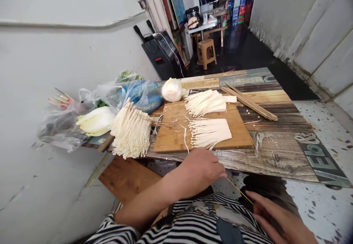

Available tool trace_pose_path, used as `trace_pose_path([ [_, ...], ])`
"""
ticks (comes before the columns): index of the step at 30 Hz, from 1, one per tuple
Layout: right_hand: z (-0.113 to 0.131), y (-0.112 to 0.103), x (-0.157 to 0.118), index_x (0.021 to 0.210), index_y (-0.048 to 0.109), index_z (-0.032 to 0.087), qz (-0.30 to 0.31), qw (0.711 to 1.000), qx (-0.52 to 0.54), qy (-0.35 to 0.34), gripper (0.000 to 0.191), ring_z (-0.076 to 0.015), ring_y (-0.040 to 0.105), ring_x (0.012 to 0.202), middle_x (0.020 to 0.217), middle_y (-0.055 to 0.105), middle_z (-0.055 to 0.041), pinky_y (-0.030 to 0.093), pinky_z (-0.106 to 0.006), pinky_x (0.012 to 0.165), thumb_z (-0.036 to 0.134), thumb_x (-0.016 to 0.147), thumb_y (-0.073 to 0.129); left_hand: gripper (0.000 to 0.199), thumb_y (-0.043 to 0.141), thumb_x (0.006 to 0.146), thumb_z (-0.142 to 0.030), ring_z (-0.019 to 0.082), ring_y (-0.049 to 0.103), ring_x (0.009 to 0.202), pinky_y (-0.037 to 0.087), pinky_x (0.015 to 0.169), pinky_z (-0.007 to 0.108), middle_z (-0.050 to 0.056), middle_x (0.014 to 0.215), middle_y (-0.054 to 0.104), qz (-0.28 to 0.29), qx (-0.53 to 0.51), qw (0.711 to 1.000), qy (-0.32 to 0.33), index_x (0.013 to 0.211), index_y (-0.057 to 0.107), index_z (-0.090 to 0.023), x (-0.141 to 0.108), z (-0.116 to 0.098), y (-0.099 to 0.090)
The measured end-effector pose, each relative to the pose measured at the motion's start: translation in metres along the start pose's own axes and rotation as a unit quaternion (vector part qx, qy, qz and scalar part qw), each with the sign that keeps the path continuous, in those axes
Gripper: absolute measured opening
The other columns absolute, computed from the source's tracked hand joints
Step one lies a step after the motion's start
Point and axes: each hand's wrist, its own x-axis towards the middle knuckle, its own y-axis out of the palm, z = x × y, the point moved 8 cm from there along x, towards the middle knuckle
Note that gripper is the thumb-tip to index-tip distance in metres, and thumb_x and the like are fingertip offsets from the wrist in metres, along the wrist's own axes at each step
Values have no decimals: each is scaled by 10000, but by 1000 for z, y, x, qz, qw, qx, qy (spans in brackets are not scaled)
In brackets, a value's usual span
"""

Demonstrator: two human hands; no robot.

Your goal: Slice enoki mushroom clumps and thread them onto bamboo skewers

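A thin bamboo skewer (239,190) slants between my two hands below the table's front edge. My left hand (202,167) is closed around its upper end, just in front of the cutting board (172,141). At the lower end, my right hand (275,214) holds the skewer between thumb and fingers. Two flat portions of enoki mushrooms lie on the board: a nearer one (213,132) beside my left hand and a farther one (206,102). Left of the board rests a heap of skewered enoki (132,130), its sticks pointing right over the board's edge.
A bundle of bare skewers (250,102) lies right of the board. A white round vegetable (172,89), a blue plastic bag (145,95) and a napa cabbage (96,121) stand at the left. Beyond the wood-patterned table (278,155) is a brown stool (206,53).
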Motion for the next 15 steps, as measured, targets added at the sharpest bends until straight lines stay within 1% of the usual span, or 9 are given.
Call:
trace_pose_path([
  [2, 17, 3, 12, 1441, 363, 332, -12, 997, -52, -51, 596, -136, 711, 787, 988, 734, -9, 561, -181, 653, 136, 891, 484, 357, 405, 992, -371, 147, 605, 762, 463, 707, 286, 25, 764, 661, 2, -15, 1000, 21, 860, 678, -182, 10, 0, 4],
  [4, 29, 1, 20, 1487, 277, 304, -39, 991, -105, -78, 636, -137, 713, 816, 1035, 728, -28, 560, -185, 664, 98, 906, 434, 372, 351, 1003, -402, 158, 613, 996, 473, 862, 287, 60, 1029, 685, -28, -29, 999, 9, 1085, 643, -186, 19, 12, 1],
  [5, 32, -2, 22, 1499, 249, 292, -55, 987, -131, -81, 647, -139, 713, 821, 1050, 725, -36, 561, -190, 667, 88, 909, 420, 415, 330, 1003, -426, 174, 550, 1161, 436, 971, 305, 89, 1217, 625, -47, -20, 999, -15, 1228, 568, -171, 23, 23, -2],
  [6, 35, -6, 24, 1506, 227, 280, -74, 982, -155, -77, 653, -140, 714, 813, 1057, 723, -45, 562, -194, 664, 87, 912, 415, 488, 320, 997, -453, 198, 434, 1306, 367, 1067, 335, 122, 1382, 504, -60, 2, 997, -49, 1349, 456, -142, 26, 35, -4],
  [7, 36, -10, 24, 1513, 205, 264, -93, 977, -177, -70, 655, -140, 716, 785, 1056, 723, -56, 562, -197, 650, 91, 916, 411, 571, 318, 990, -475, 223, 298, 1399, 285, 1134, 369, 149, 1487, 364, -61, 31, 994, -86, 1425, 337, -106, 29, 47, -3],
  [8, 36, -14, 24, 1518, 186, 249, -109, 973, -195, -62, 654, -138, 715, 728, 1035, 728, -65, 558, -197, 611, 98, 921, 408, 632, 319, 983, -488, 243, 188, 1442, 216, 1168, 397, 165, 1536, 254, -50, 59, 990, -117, 1460, 250, -78, 32, 57, 0],
  [10, 37, -18, 24, 1522, 163, 227, -129, 966, -218, -52, 651, -132, 688, 582, 933, 745, -63, 531, -200, 511, 111, 929, 404, 667, 307, 978, -485, 255, 91, 1460, 145, 1190, 412, 170, 1561, 160, -13, 87, 984, -152, 1474, 182, -58, 37, 70, 11],
  [12, 37, -17, 26, 1524, 147, 218, -125, 965, -224, -50, 656, -130, 662, 520, 872, 747, -50, 514, -208, 480, 110, 930, 404, 643, 275, 981, -464, 248, 76, 1460, 118, 1195, 403, 163, 1565, 147, 10, 91, 981, -168, 1471, 182, -59, 42, 75, 21],
  [15, 36, -11, 28, 1525, 135, 226, -110, 969, -215, -59, 671, -130, 682, 587, 947, 742, -50, 535, -212, 550, 100, 926, 411, 656, 241, 980, -470, 250, 77, 1459, 93, 1199, 397, 171, 1563, 137, 35, 86, 978, -185, 1465, 189, -31, 49, 77, 31],
])
